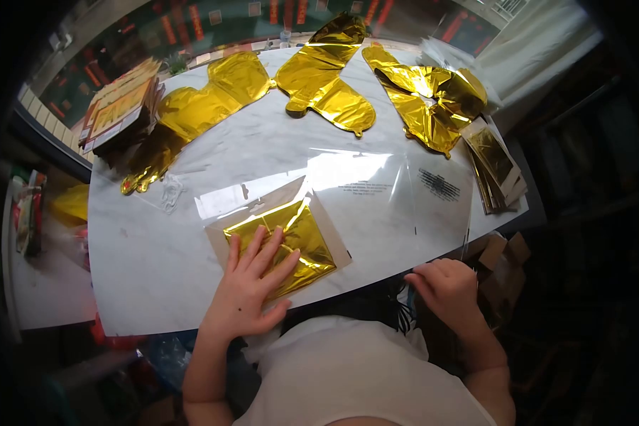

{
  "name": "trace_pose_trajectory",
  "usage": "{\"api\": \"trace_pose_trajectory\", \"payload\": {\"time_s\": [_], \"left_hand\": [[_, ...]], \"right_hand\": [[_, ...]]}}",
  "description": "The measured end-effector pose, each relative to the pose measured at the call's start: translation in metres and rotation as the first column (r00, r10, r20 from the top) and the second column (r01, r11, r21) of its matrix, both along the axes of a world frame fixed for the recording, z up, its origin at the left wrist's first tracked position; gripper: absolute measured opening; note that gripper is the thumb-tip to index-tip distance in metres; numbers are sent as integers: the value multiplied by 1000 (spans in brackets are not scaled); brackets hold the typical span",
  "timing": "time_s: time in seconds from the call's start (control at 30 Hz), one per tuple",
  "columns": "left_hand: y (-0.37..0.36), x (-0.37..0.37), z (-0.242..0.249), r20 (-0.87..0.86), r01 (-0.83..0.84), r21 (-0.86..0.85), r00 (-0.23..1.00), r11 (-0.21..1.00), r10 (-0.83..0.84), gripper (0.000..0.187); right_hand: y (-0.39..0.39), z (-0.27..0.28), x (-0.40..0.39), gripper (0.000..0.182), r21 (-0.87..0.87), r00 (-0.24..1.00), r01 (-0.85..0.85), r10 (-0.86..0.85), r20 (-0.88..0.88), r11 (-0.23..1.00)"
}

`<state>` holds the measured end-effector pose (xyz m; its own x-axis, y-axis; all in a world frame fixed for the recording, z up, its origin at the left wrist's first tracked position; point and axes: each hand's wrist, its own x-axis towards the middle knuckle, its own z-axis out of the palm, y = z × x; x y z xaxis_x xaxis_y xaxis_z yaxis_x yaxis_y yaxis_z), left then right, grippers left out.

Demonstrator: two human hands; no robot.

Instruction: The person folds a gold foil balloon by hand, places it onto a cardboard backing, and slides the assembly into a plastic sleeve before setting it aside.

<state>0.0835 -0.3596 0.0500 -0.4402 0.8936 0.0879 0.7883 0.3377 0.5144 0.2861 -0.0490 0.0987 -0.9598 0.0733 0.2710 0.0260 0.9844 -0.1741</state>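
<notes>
My left hand (252,277) lies with fingers spread on a folded gold foil balloon (309,241). Under the foil is a flat card (336,238), with a clear-and-white header strip (224,199) that has a hang hole at its top. Just off the table's front edge, my right hand (444,287) is closed, its fingers curled; whatever may be inside it is hidden. Between the hands and the far balloons lies a clear plastic bag (390,202) with printed text, shining in the window light.
Three unfolded gold foil balloons (206,106) lie along the back of the marbled table (142,263). A stack of printed packets (124,106) stands at back left, gold packets (493,163) at right. Crumpled clear plastic (172,192) lies at left. A cardboard box (504,270) sits below the right edge.
</notes>
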Motion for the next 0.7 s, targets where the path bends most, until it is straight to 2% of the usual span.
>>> {"api": "trace_pose_trajectory", "payload": {"time_s": [0.07, 0.1, 0.17, 0.2, 0.27, 0.47, 0.57, 0.63, 0.67, 0.7], "left_hand": [[-2, 3, 1, -14, 2, -1, 1000, 1000, -2, 73], [-4, 8, 4, -51, -11, -21, 999, 1000, 9, 73], [-8, 15, 7, -88, -33, -45, 996, 998, 29, 74], [-9, 18, 8, -90, -76, -58, 993, 995, 71, 72], [-13, 22, 5, -92, -127, -71, 988, 989, 120, 70], [-14, 25, -4, -102, -129, -96, 988, 987, 119, 64], [-15, 24, -2, -101, -116, -108, 989, 987, 105, 64], [-22, 27, -3, -191, -102, -74, 978, 992, 87, 64], [-28, 30, -3, -192, -104, -73, 977, 992, 89, 64], [-35, 34, -3, -111, -77, 2, 991, 997, 77, 64]], "right_hand": [[-17, -11, -25, 19, -74, 987, -158, 156, -27, 985], [-24, -19, -38, 19, -73, 987, -161, 159, -30, 984], [-32, -36, -62, 22, -146, 946, -299, 273, -173, 943], [-32, -40, -72, 22, -147, 944, -307, 281, -175, 940], [-30, -45, -87, 28, -116, 877, -447, 409, -251, 887], [-24, -61, -87, 30, -4, 875, -461, 454, -171, 887], [-21, -63, -87, 38, 0, 863, -490, 485, -138, 872], [-20, -50, -82, 42, -40, 843, -531, 523, -128, 846], [-18, -44, -81, 47, -81, 819, -572, 562, -120, 816], [-16, -46, -77, 47, -81, 817, -574, 563, -120, 815]]}}
